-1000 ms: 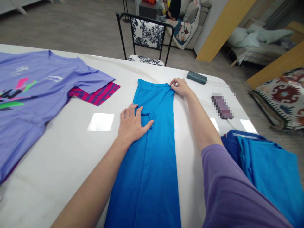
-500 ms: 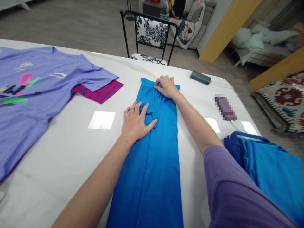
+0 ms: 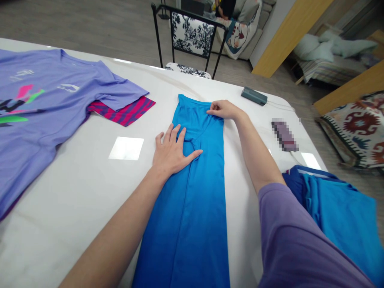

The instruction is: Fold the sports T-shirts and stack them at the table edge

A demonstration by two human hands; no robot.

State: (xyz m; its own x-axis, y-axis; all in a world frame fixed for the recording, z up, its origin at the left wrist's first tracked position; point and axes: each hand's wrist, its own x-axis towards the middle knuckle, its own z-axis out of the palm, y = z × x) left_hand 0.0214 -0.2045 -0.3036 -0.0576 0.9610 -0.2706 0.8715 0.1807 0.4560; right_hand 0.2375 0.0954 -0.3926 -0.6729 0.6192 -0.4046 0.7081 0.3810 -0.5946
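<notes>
A pair of blue pants [image 3: 204,192] stretches lengthwise over the white table, with its waist end at the far side and its lower part running out of view towards me. My left hand [image 3: 172,154] lies flat on the upper part, fingers spread and thumb pointing right, beside some small creases. At the far right of the waist, my right hand [image 3: 222,110] pinches the edge of the fabric between thumb and fingers. The cloth right under those fingertips is hidden.
On the left lies a purple T-shirt [image 3: 78,80] over a pink-and-purple striped cloth [image 3: 126,112]. Folded blue clothes [image 3: 342,212] are at the right. A dark box [image 3: 254,96] and a pixelated object [image 3: 284,135] sit nearby. Beyond the table stands a chair [image 3: 192,34]; a person is farther back.
My right hand has shifted right along the waist to its corner, and the waist edge now lies straighter and flatter. The left hand has stayed nearly in place on the fabric.
</notes>
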